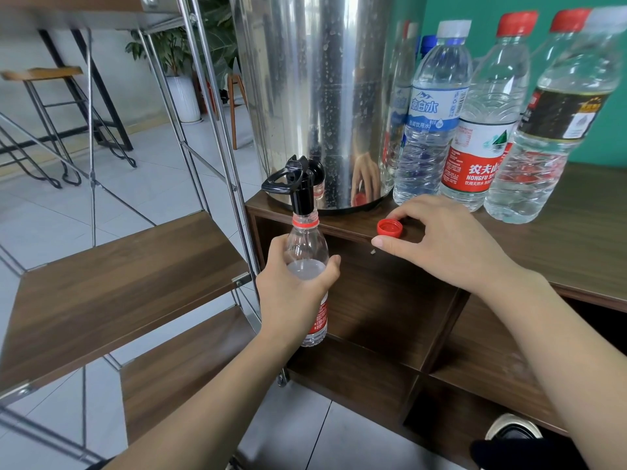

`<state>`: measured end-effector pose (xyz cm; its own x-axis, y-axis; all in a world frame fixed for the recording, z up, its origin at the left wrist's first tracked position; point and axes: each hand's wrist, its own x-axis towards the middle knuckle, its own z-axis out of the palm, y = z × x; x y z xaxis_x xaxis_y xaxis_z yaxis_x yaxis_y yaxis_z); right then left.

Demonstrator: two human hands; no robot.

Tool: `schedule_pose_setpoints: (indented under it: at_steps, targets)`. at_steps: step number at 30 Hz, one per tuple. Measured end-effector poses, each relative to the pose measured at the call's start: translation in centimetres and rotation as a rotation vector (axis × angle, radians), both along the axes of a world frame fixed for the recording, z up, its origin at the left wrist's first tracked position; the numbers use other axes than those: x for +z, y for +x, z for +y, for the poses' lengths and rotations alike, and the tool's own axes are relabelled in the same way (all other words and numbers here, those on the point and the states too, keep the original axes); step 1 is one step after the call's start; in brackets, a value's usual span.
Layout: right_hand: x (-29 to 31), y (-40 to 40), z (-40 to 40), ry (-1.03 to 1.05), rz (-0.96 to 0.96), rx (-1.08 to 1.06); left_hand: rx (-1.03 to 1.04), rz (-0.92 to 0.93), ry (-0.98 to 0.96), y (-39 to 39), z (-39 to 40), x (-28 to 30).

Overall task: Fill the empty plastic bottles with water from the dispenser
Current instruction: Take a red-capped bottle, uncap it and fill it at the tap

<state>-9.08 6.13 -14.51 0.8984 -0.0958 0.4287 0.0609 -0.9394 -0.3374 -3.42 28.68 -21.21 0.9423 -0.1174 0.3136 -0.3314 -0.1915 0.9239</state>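
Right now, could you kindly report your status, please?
Left hand grips clear plastic bottle, mostly full, under black tap. Right hand holds red plastic cap on wooden counter. Nothing in the way.

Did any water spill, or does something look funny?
No spill shows. Only oddity: drops cling to the dispenser's steel side. The left hand holds the bottle upright, its mouth right at the tap. The right hand pinches the red cap.

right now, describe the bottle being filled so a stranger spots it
Find the shiny steel dispenser on the brown wooden cabinet. Below its black tap, the left hand grips a clear plastic bottle. Unlike the capped bottles beside the dispenser, it is uncapped.
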Motion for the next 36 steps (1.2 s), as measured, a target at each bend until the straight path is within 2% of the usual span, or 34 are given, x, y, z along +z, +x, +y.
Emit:
schedule_pose_setpoints:
  at_steps: [36]
  targets:
    - [0.18,-0.08,0.19,-0.012,0.012,-0.012,0.010,-0.008,-0.006,0.02,-0.07,0.16]
